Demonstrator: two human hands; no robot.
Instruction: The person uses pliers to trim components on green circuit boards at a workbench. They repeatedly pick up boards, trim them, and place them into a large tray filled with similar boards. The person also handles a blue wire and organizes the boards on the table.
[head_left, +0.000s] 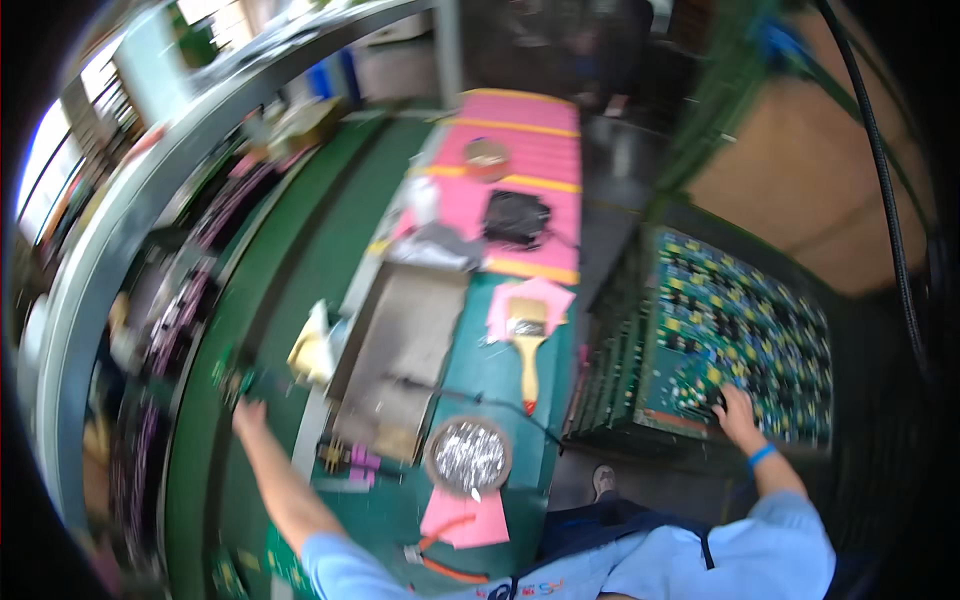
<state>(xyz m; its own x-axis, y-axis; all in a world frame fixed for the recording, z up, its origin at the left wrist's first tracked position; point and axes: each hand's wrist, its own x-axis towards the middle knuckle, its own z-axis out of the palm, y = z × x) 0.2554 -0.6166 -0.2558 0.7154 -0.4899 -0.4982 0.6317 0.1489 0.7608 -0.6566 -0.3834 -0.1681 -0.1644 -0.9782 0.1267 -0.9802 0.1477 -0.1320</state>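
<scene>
My left hand (pixel 250 412) is stretched over the green conveyor belt (pixel 290 240), its fingers closed on a small green circuit board (pixel 235 382) that is smeared by motion. On the right, my right hand (pixel 737 412) reaches down into a tray packed with rows of small circuit boards (pixel 745 325). Its fingers are closed at a dark part beside one circuit board (pixel 694 390) near the tray's front edge. Exactly how they grip it is hard to see. A blue band (pixel 761 455) circles the right wrist.
Between my arms, the bench holds a shallow metal tray (pixel 400 345), a brush (pixel 528 350), a round tin of silvery bits (pixel 468 456), orange-handled cutters (pixel 450 560) and a thin dark cable (pixel 480 398). A metal rail (pixel 75 250) arches on the left. Another black cable (pixel 880 160) hangs at right.
</scene>
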